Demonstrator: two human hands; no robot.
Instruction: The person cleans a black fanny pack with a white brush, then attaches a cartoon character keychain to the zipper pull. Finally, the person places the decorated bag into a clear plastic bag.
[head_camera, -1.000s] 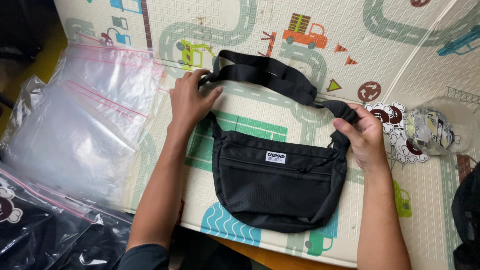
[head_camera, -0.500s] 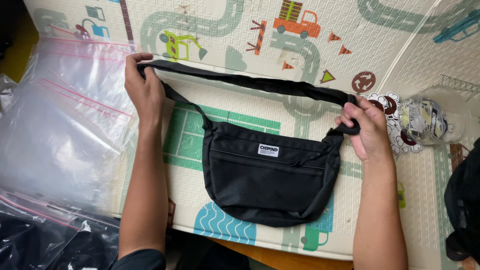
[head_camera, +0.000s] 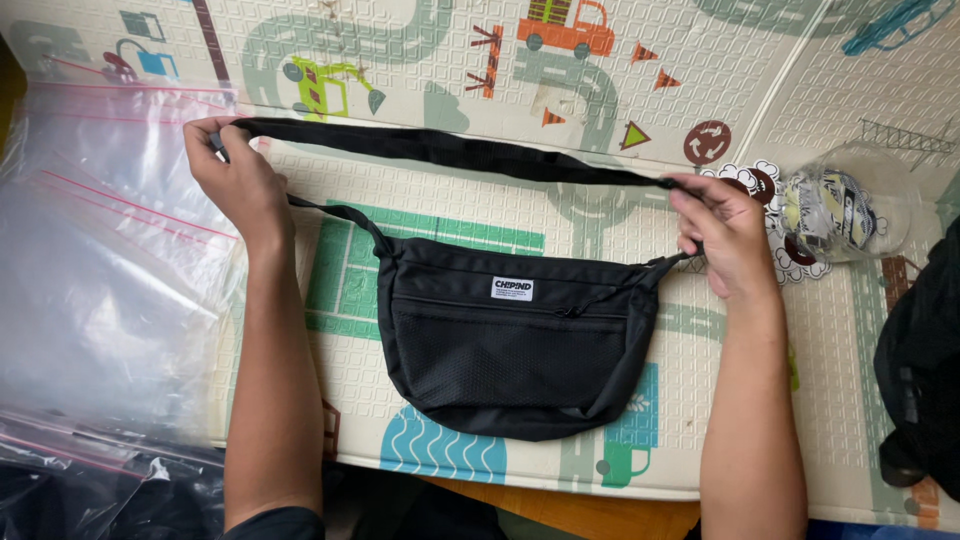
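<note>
Since the earlier frame the left hand (head_camera: 232, 178) has drawn further left, so the strap (head_camera: 450, 152), pinched at each end by it and the right hand (head_camera: 722, 232), now lies taut above the bag (head_camera: 510, 350), mid-frame on the mat (head_camera: 420, 60); bag unpacked.

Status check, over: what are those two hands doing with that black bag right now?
Left hand grips one end of the black strap, right hand the other, strap taut. Black sling bag flat on play mat. Clear zip bags beside left hand, not in the way.
</note>
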